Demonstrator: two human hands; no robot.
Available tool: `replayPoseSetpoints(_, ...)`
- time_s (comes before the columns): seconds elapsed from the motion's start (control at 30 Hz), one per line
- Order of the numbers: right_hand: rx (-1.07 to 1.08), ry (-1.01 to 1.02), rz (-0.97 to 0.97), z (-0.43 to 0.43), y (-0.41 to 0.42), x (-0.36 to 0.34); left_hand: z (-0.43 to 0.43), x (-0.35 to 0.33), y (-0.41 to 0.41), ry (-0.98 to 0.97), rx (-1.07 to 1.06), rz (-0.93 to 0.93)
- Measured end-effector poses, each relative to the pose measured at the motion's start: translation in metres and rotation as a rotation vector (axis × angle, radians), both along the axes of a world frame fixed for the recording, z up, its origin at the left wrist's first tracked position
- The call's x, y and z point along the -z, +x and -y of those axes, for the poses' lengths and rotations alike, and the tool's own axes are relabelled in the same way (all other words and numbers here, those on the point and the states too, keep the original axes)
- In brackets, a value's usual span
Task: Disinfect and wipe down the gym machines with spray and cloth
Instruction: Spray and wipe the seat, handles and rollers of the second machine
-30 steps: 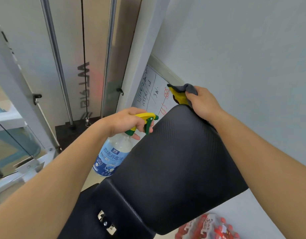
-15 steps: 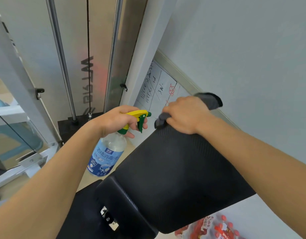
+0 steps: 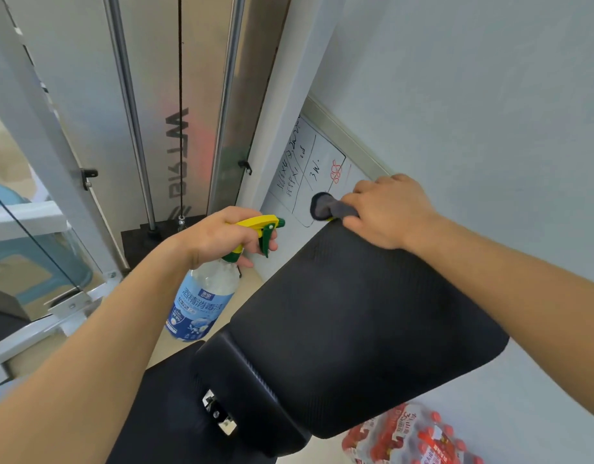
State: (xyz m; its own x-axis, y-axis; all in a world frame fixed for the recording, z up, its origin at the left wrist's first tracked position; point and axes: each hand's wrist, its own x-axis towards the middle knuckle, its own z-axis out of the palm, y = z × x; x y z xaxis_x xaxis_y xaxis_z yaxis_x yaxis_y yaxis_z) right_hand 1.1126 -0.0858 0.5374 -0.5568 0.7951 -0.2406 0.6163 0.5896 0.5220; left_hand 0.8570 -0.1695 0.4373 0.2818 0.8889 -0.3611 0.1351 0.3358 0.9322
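A black padded backrest (image 3: 349, 316) of a gym machine tilts up across the middle of the view. My right hand (image 3: 386, 209) presses a grey cloth (image 3: 325, 206) against the backrest's top edge, fingers curled over the cloth, whose end sticks out to the left. My left hand (image 3: 222, 236) grips the neck of a clear spray bottle (image 3: 202, 296) with a blue label and a yellow and green trigger, held left of the backrest, nozzle pointing right. A finger lies on the trigger.
Behind stand the machine's chrome guide rods (image 3: 131, 112), a black cable (image 3: 180, 105) and a white frame post (image 3: 31, 105). A whiteboard (image 3: 305, 162) with handwriting leans on the grey wall. A pack of red-capped bottles (image 3: 413, 437) lies on the floor at lower right.
My right hand has slid the cloth along the backrest's top edge, first to the left and then back toward the right. The left hand and bottle stayed almost still.
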Motion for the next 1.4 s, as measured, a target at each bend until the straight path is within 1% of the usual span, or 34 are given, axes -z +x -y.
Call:
replayPoseSetpoints(0.07, 0.049, -0.053, -0.001, -0.002, -0.014, 0.005, 0.003, -0.001, 0.004, -0.001, -0.006, 0.012)
replayPoseSetpoints(0.17, 0.064, -0.062, 0.115, 0.001, -0.050, 0.031, 0.007, 0.001, 0.005, -0.008, -0.027, 0.023)
replayPoseSetpoints(0.23, 0.017, -0.077, 0.224, 0.010, -0.073, 0.059, 0.010, 0.001, 0.003, 0.003, -0.047, 0.020)
replayPoseSetpoints(0.3, -0.075, -0.119, 0.341, 0.027, -0.089, 0.092, 0.014, 0.001, -0.002, 0.014, -0.064, 0.015)
replayPoseSetpoints(0.37, -0.160, -0.182, 0.403, 0.046, -0.094, 0.124, 0.019, 0.002, -0.009, 0.025, -0.081, 0.001)
replayPoseSetpoints(0.47, -0.242, -0.212, 0.333, 0.060, -0.082, 0.139, 0.024, 0.002, -0.018, 0.036, -0.097, -0.041)
replayPoseSetpoints(0.57, -0.302, -0.166, 0.165, 0.055, -0.052, 0.114, 0.026, -0.001, -0.019, 0.034, -0.107, -0.061)
replayPoseSetpoints(0.63, -0.281, -0.060, 0.053, 0.040, -0.028, 0.083, 0.026, -0.004, -0.014, 0.040, -0.111, -0.059)
replayPoseSetpoints(0.67, -0.259, 0.014, 0.017, 0.033, -0.020, 0.065, 0.026, -0.007, -0.011, 0.041, -0.108, -0.061)
replayPoseSetpoints(0.73, -0.143, 0.100, -0.018, 0.021, -0.011, 0.037, 0.027, -0.011, -0.004, 0.033, -0.105, -0.055)
replayPoseSetpoints(0.8, 0.030, 0.113, -0.055, 0.010, -0.018, 0.024, 0.030, -0.013, 0.003, 0.034, -0.091, -0.043)
replayPoseSetpoints(0.87, 0.127, 0.104, -0.046, 0.003, -0.036, 0.028, 0.035, -0.010, 0.008, 0.024, -0.097, -0.020)
replayPoseSetpoints(0.93, 0.093, 0.076, 0.015, 0.005, -0.056, 0.044, 0.039, -0.002, 0.010, 0.015, -0.123, 0.003)
replayPoseSetpoints(1.03, -0.002, -0.009, 0.122, 0.024, -0.080, 0.095, 0.046, 0.008, 0.008, 0.025, -0.139, 0.010)
replayPoseSetpoints(1.13, -0.155, -0.114, 0.186, 0.054, -0.087, 0.142, 0.054, 0.015, 0.002, 0.009, -0.144, -0.003)
replayPoseSetpoints(1.2, -0.208, -0.141, 0.170, 0.066, -0.076, 0.158, 0.057, 0.017, -0.002, 0.014, -0.147, -0.014)
replayPoseSetpoints(1.27, -0.276, -0.119, 0.133, 0.071, -0.059, 0.163, 0.059, 0.016, -0.003, 0.019, -0.146, -0.033)
replayPoseSetpoints(1.33, -0.353, -0.076, 0.074, 0.074, -0.039, 0.157, 0.062, 0.013, 0.001, 0.023, -0.145, -0.045)
replayPoseSetpoints(1.4, -0.363, -0.020, -0.018, 0.070, -0.022, 0.135, 0.065, 0.009, 0.006, 0.029, -0.149, -0.040)
